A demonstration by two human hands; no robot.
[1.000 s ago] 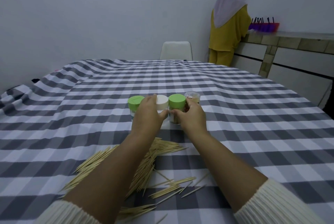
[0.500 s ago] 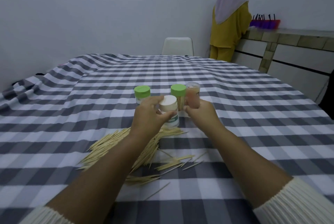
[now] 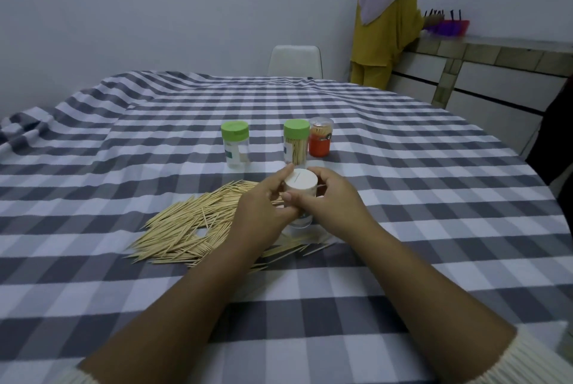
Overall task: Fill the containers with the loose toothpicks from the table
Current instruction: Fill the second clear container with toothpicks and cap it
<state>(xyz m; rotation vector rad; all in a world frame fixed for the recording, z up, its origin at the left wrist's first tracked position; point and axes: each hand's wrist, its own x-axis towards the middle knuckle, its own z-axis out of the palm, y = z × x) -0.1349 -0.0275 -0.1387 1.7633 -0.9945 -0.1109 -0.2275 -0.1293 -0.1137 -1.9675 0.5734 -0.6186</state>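
**Opening the white-capped jar**

The white-capped jar (image 3: pixel 300 194) is held over the near edge of the toothpick pile (image 3: pixel 198 222), both hands wrapped around it. The left hand (image 3: pixel 263 210) has its fingers curled on the body; the right hand (image 3: pixel 335 200) has its fingers curled by the cap. Judged best: steady the body, twist the cap off, keep it upright. Beyond on the desk (image 3: pixel 403 197) stand two green-capped jars (image 3: pixel 234 147) and an orange jar (image 3: pixel 321 141).

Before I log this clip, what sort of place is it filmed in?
Most likely a home dining or kitchen area. A table under a grey-and-white checked cloth has a white chair at its far side, and a tiled counter with cabinet fronts runs along the wall, where another person stands.
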